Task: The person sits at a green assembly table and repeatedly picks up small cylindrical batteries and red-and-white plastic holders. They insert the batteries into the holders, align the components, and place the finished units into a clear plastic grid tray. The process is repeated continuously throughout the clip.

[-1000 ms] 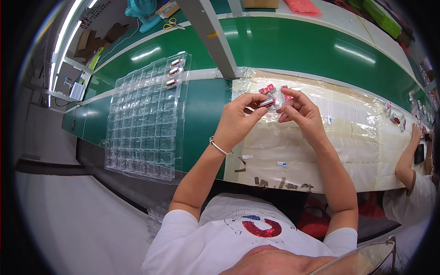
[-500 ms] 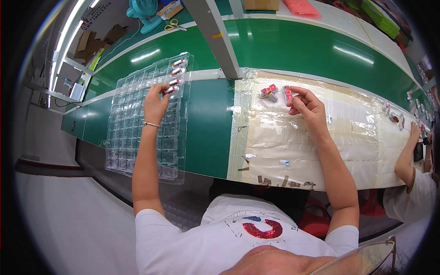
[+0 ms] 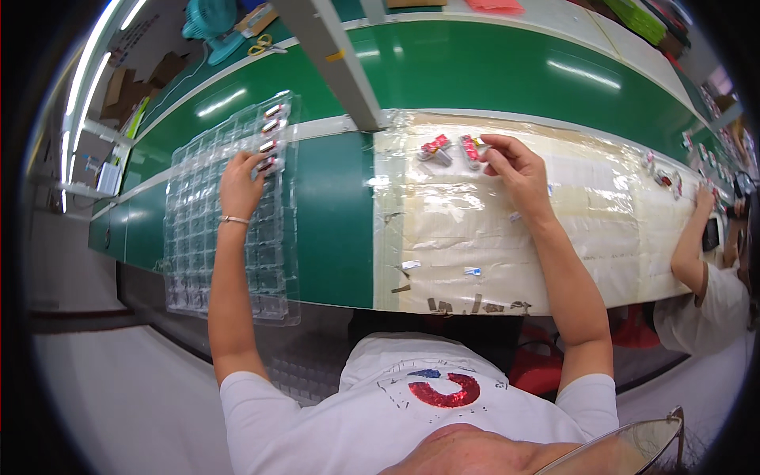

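Observation:
My left hand (image 3: 241, 188) is at the right column of a clear plastic tray (image 3: 198, 237) divided into many square pockets. Its fingertips pinch a small silver-and-dark-red cylindrical part (image 3: 267, 165) at one pocket. Farther up that column lie similar parts (image 3: 271, 126). My right hand (image 3: 518, 176) is over the cream-covered part of the bench, thumb and forefinger closed at a small red-and-silver part (image 3: 469, 149). Just left of it rests a little cluster of red-and-silver parts (image 3: 436, 148). Finer detail of the parts is too small to make out.
A grey metal post (image 3: 336, 63) rises behind the tray. Scissors with yellow handles (image 3: 265, 46) and a turquoise fan (image 3: 212, 28) are at the far left. At the right, a co-worker's arm (image 3: 690, 245) reaches onto the bench near more small parts (image 3: 663, 179).
The whole view has shifted, so the bench appears farther left and slightly higher. Both hands stay at the same parts, with only slight finger movement.

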{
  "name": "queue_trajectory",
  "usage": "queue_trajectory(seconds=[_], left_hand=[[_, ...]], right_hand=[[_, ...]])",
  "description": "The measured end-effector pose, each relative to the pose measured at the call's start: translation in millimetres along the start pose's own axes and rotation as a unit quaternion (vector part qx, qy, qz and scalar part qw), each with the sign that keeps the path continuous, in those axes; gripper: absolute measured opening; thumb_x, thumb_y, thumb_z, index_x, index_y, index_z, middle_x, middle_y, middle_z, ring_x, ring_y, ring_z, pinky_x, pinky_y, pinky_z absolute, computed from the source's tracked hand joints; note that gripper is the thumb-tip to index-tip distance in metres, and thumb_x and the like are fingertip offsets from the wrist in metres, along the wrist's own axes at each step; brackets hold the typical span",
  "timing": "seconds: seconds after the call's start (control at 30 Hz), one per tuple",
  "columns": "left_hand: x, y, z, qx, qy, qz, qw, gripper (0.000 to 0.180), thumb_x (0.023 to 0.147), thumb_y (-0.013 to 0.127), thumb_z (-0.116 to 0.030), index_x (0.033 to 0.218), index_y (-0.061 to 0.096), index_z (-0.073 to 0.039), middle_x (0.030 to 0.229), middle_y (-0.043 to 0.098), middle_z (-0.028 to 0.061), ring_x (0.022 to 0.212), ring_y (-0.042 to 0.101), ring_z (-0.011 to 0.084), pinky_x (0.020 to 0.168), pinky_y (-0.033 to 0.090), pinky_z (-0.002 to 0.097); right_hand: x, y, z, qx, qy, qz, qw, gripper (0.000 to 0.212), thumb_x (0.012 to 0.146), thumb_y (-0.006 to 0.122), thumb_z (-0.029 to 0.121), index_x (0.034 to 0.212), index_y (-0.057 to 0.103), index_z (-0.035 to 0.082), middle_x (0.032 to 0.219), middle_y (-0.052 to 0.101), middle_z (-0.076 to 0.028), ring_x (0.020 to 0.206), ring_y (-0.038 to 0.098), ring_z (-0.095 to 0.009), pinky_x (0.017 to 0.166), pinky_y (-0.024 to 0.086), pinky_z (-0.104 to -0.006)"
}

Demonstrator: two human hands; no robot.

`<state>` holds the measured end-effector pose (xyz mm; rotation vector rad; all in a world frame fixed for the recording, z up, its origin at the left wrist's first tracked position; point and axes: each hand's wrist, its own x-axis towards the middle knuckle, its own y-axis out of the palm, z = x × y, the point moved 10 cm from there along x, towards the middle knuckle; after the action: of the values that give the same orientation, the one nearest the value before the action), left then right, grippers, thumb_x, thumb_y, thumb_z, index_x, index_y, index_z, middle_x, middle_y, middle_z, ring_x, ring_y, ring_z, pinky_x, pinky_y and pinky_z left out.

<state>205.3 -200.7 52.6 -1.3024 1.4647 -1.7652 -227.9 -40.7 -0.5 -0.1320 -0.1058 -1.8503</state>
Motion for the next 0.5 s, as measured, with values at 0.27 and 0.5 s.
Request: queue_trajectory(seconds=[0.27,0.5], left_hand=[[2.3,-35.5,-143.6,-0.371,-0.013,0.037,0.928,0.030,0.087,0.069,-0.010,0.117,0.069,-0.007,0.101,0.070,0.0058,0.091,0.066,0.0136,0.085,0.050,0.0279],[-0.5,38.9,-276.8,-0.509,-0.030,0.239,0.827,0.028,0.092,0.068,-0.019,0.114,0.068,0.000,0.096,0.072,0.0066,0.082,0.067,0.0110,0.074,0.052,0.0225]], right_hand=[[-2.4,3.8,30.1,-0.334,-0.142,-0.038,0.931,0.033,0.081,0.075,0.021,0.108,0.069,0.003,0.102,0.064,-0.011,0.095,0.062,-0.025,0.083,0.050,-0.0349],[-3.1,12.2,25.3,-0.401,-0.164,-0.025,0.901,0.032,0.081,0.076,0.018,0.107,0.068,0.001,0.096,0.065,-0.011,0.093,0.062,-0.026,0.082,0.050,-0.0357]])
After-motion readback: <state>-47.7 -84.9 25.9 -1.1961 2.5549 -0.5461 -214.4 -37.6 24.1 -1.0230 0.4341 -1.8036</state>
